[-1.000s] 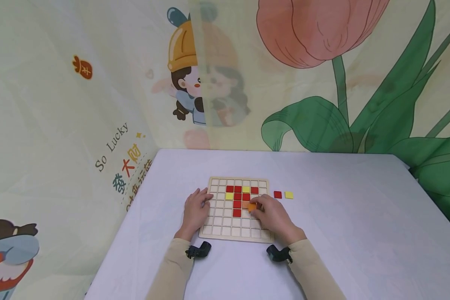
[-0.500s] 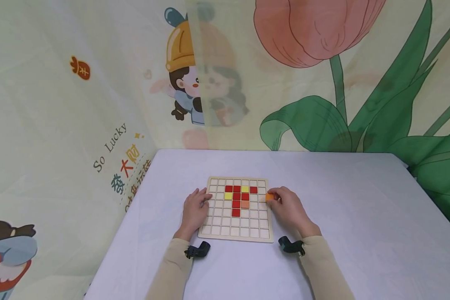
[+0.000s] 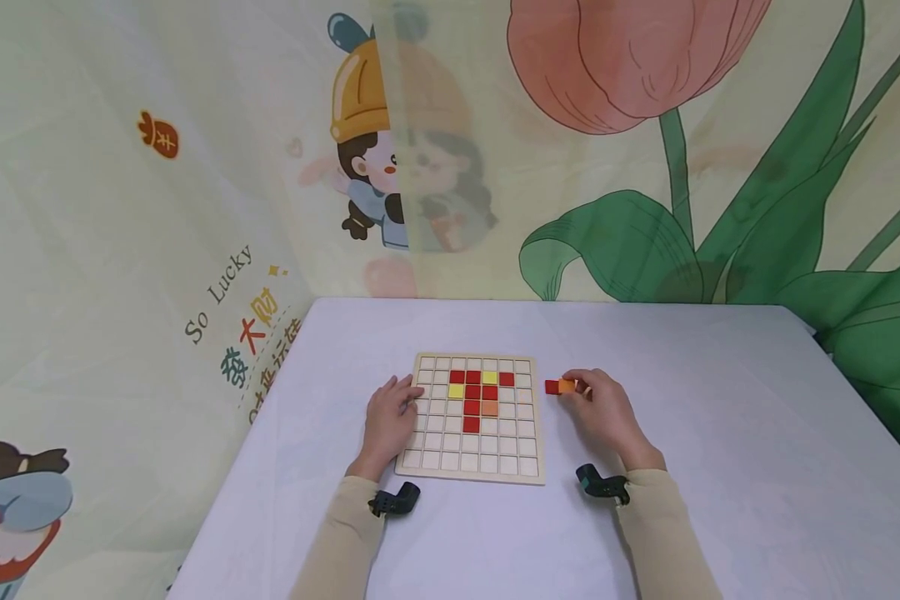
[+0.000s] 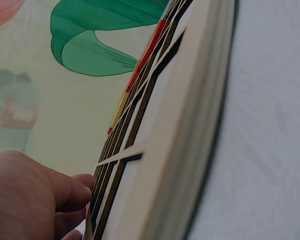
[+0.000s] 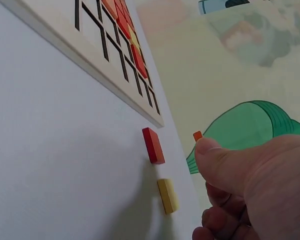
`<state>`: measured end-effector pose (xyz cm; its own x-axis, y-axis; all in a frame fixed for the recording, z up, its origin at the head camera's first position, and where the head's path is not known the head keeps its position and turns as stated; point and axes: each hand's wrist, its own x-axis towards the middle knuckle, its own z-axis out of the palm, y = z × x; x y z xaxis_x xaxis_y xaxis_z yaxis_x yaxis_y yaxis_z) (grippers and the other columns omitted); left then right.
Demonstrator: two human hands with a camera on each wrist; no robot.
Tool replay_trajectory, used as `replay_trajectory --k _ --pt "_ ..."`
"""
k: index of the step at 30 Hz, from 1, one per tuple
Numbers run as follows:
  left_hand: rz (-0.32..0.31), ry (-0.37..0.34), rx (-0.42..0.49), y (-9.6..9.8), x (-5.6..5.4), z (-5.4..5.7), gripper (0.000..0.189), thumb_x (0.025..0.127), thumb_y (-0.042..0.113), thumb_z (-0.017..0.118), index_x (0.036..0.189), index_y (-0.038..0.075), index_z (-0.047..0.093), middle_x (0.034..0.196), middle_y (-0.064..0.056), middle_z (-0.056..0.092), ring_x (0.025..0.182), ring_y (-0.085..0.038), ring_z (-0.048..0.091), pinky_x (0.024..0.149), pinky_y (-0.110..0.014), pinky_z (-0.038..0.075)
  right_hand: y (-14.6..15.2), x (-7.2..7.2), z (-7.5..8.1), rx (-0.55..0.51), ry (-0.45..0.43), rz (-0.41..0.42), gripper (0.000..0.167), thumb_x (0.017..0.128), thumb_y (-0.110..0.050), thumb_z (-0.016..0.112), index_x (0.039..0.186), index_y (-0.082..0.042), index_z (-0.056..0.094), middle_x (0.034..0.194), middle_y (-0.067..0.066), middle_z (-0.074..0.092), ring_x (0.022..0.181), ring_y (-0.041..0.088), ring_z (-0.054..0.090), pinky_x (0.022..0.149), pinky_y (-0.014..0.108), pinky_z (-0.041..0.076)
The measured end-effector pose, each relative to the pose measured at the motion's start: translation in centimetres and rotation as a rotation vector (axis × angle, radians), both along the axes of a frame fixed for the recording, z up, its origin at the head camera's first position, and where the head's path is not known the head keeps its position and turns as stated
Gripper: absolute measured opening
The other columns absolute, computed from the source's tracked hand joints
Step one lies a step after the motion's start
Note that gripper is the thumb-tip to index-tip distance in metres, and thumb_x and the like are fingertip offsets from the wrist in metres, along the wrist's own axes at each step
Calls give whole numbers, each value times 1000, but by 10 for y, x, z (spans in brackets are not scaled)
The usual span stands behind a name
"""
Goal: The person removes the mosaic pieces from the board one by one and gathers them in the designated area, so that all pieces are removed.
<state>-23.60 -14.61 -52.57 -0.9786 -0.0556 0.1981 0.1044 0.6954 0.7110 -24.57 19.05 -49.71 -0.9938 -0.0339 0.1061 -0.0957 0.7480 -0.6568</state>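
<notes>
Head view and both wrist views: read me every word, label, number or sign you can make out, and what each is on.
"So Lucky": left wall cloth.
"發大财": same cloth, below it.
Brown line under that, same cloth: slanted, not fully legible.
Pouch print, same cloth: character too small to be sure.
Board and tiles: no lettering visible.
Wrist views: none readable.

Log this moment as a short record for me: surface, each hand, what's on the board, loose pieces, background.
Surface: white-covered table
Left hand: rests at the left edge of the wooden grid board
Right hand: pinches an orange tile, off the board's right side
On board: seven red tiles, two yellow tiles, one light orange tile
Loose on table: red tile, yellow tile
Background: printed backdrop with a large tulip
</notes>
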Motion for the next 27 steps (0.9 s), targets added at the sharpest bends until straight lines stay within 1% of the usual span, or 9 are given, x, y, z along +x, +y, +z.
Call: replay_trajectory --k 5,11,20,27 --pt "0 -5 -1 0 0 0 27 92 4 56 116 4 70 144 -12 51 143 -33 31 120 -49 14 13 -1 -2 6 -35 -43 29 92 -10 65 120 -5 64 97 11 55 88 27 49 69 31 45" --pt "3 -12 -4 1 -1 0 27 93 4 56 117 5 69 145 -10 51 143 -31 31 121 -48 14 26 -2 -7 10 -60 -78 31 95 -12 63 124 -4 61 101 13 53 91 28 48 72 33 45" --pt "0 -1 -4 0 0 0 27 92 4 56 116 5 70 144 -11 52 143 -33 31 120 -50 15 33 -1 -10 43 -23 -173 31 94 -10 64 123 0 61 96 15 52 84 28 46 67 32 41" --pt "9 -3 -9 0 0 -1 28 92 3 57 117 5 70 144 -11 52 143 -32 32 120 -49 15 35 -1 -13 51 -1 -182 31 93 -10 65 122 0 61 95 15 54 84 28 47 67 32 40"
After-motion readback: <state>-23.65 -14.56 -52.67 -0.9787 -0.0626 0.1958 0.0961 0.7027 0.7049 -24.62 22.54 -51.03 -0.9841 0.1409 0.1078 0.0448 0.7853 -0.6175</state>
